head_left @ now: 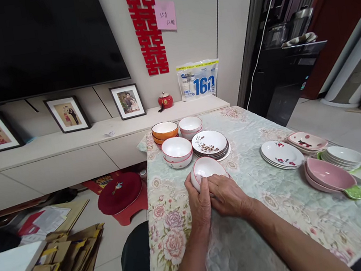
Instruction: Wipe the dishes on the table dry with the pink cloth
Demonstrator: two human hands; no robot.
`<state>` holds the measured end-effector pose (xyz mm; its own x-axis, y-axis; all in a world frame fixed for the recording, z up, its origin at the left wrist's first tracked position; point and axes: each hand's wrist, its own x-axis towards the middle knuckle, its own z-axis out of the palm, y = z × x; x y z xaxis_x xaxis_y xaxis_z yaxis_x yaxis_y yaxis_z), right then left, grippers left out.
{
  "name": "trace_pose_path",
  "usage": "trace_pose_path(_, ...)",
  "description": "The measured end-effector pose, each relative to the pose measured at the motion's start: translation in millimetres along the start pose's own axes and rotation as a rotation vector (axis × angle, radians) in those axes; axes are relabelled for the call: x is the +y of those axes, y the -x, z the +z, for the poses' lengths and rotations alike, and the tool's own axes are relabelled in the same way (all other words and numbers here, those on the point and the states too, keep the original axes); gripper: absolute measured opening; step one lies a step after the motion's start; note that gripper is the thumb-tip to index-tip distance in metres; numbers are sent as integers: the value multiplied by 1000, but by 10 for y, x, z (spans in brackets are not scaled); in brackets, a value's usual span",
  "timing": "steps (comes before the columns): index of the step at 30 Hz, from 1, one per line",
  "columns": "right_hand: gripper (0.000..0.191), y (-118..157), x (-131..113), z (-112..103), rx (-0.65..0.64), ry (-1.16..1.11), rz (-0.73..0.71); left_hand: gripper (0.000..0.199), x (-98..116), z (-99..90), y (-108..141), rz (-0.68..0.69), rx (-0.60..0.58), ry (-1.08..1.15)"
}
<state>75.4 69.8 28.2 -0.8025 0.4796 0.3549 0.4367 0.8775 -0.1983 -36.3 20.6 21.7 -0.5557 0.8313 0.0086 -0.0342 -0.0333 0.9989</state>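
A white bowl [207, 166] with a thin red rim is tilted in my hands over the near left part of the table. My left hand [200, 202] is wrapped round its left side, thumb near the rim. From the right, my right hand [228, 195] grips the near side with bent fingers; its fingertips are partly hidden. Just beyond stand stacked white bowls [177, 150] with pink rims and a stack of plates [210, 143] with brown flowers. Further back are orange bowls [165, 131] and more pink-rimmed bowls [190, 125].
On the table's right lie white flowered plates [281, 154], oval cat dishes [307, 141], pink dishes [330, 174] with a green handle and small white plates [346, 155]. A flowered cloth [176, 240] covers the table. A red stool [120, 194] and flattened cardboard [67, 265] are left.
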Motion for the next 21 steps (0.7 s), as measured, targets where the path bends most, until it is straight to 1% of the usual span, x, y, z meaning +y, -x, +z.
trace_pose_path(4, 16, 12, -11, -7, -21, 41, 20, 55, -13, -15, -17, 6, -1, 14)
trace_pose_path(7, 16, 15, -8, 12, -21, 39, 37, 62, -29, -31, -26, -13, -21, 19)
trace_pose_path(9, 16, 10, -7, 27, -16, 6, 50, 69, -40, -38, -22, -23, -56, 10)
trace_pose_path(11, 13, 1, -14, 40, 1, -36, 85, 71, -48, -37, -11, -15, -97, -24)
trace_pose_path(14, 11, -9, -39, 45, 24, -94, 151, 64, -42, -32, -3, 26, -111, -85)
trace_pose_path(16, 10, -12, -53, 24, 5, -121, 149, 58, -28, -37, -25, 56, -97, -83)
trace_pose_path(18, 17, -12, -50, -21, -35, -122, 102, 51, -14, -54, -77, 69, -103, -44)
trace_pose_path(21, 33, -5, -1, -123, -117, -58, 33, 45, -16, -79, -180, 22, -99, 58)
